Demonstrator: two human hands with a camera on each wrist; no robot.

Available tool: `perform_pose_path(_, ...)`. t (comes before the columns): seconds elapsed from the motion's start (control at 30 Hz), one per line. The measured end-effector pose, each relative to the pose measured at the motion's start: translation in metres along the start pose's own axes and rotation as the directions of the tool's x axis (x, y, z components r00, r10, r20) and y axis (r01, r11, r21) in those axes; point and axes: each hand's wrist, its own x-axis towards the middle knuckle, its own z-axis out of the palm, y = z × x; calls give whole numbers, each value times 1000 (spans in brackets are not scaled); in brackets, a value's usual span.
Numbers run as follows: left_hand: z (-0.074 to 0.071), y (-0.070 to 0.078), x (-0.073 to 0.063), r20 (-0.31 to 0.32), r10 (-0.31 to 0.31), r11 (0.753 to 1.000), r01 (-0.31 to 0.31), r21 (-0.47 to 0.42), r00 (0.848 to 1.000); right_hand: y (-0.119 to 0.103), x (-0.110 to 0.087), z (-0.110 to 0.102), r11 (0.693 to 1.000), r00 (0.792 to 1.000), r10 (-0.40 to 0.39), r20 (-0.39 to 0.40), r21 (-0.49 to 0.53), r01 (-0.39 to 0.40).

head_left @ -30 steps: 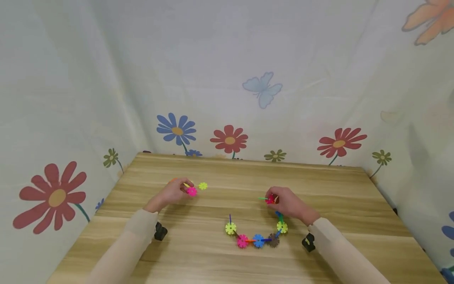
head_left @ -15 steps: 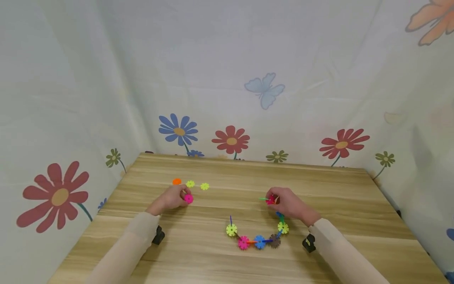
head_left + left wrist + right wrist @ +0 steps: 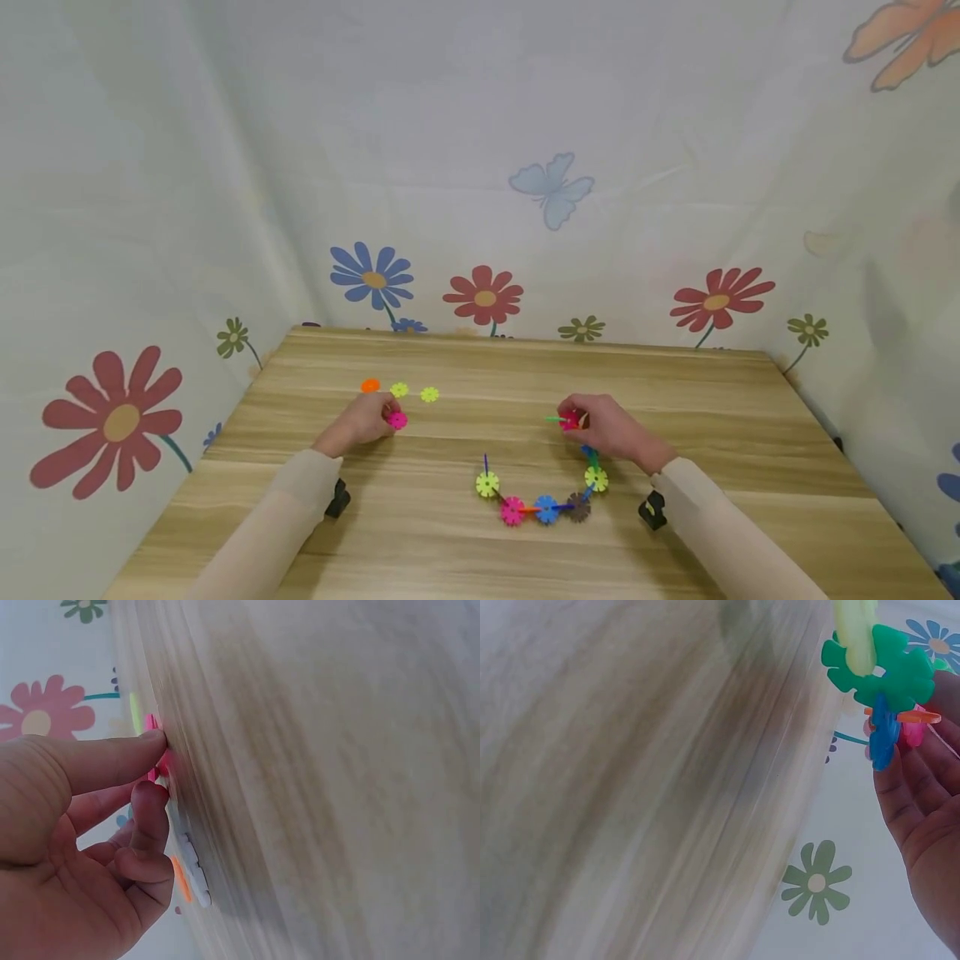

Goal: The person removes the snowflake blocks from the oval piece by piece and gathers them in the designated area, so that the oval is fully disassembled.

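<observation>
In the head view my left hand pinches a pink notched building disc between thumb and fingers, low at the tabletop. My right hand grips the end of a chain of interlocked notched discs by a pink disc, from which a green disc juts left. The chain curves round through a brown disc, a blue disc and a second pink disc to a yellow disc. The right wrist view shows linked green, blue and orange discs beside my fingers.
Beyond my left hand lie an orange disc and two loose yellow discs on the wooden table. The left wrist view also has a whitish notched piece near the curled fingers. A flower-printed curtain stands behind.
My left hand has drawn the pink disc back toward me and slightly left, uncovering the orange disc and one yellow disc. My right hand and the chain stay nearly still.
</observation>
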Motion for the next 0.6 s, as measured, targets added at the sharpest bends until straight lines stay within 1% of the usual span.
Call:
perform_pose_path(0.1,1,0,0,-8,1,1000,-1,28,1000,-2,1,0,1000,1000,4,6,-10,-4)
perform_pose_path(0.27,2,1,1,-19,-7,999,8,43,1000,-3,1,1,999,1000,15,24,-28,-15)
perform_pose_path(0.43,2,3,1,-30,-8,998,10,61,1000,-4,1,1,999,1000,21,24,-41,-20)
perform_pose_path(0.5,1,6,1,-34,3,996,0,86,999,-5,2,1,999,1000,22,21,-38,-21)
perform_pose_path(0.6,1,15,2,-41,51,989,-45,139,998,-5,2,1,999,999,23,23,-29,-22)
